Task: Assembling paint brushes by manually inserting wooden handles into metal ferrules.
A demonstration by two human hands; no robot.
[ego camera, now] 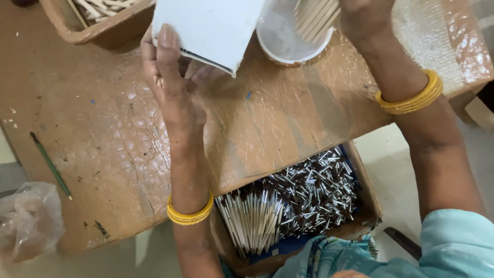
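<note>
My left hand [170, 77] grips a flat white card box [208, 28] by its lower left corner, thumb on top, above the brown table [103, 139]. At the top edge my right hand [363, 18] holds a bundle of pale wooden sticks [315, 15] over a round white plastic tub [288, 38]. Both wrists wear yellow bangles.
A cardboard tray [103, 28] with pale sticks sits at the top left. A green pencil [50, 164] lies at the table's left. A crumpled plastic bag [28, 221] lies lower left. Below the table edge, an open box [303, 201] holds several silver-tipped dark sticks.
</note>
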